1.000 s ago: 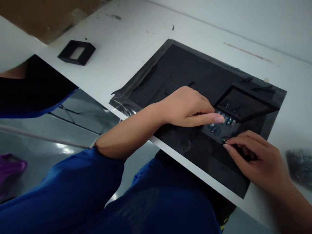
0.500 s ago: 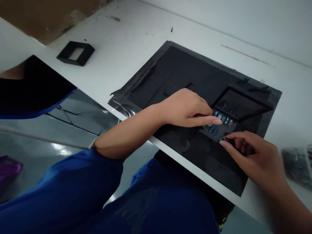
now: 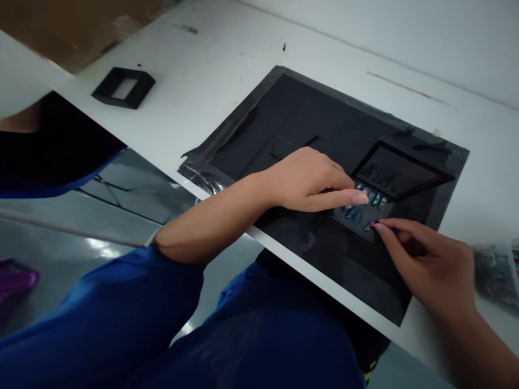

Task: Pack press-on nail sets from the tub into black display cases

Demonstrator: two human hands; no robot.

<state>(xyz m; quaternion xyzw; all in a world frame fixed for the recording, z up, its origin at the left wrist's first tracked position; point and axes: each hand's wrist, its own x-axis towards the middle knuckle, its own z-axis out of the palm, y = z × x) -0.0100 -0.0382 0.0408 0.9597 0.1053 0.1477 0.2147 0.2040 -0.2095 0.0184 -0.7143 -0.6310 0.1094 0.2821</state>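
Observation:
A small black hinged box (image 3: 356, 231) lies open on a dark mat, its framed lid (image 3: 401, 172) tilted up at the back. Inside are several glossy blue-green press-on nails (image 3: 377, 199), some with decorations. My left hand (image 3: 312, 181) is closed over the box's left side, thumb stretched across the nails; its other fingers are mostly hidden. With thumb and forefinger my right hand (image 3: 421, 251) pinches a press-on nail (image 3: 368, 226) with a pink decoration, at the front right of the box tray.
The dark mat (image 3: 316, 108) reaches the white table's front edge. A black square frame (image 3: 124, 88) sits at the left, near brown cardboard (image 3: 77, 27). A clear container of small items (image 3: 497, 275) stands right of my right hand. Another person's dark clothing (image 3: 60, 146) shows at far left.
My right hand has shifted slightly right and its fingertips have drawn back, leaving more of the pinched nail showing in the tray. My left hand stays nearly still.

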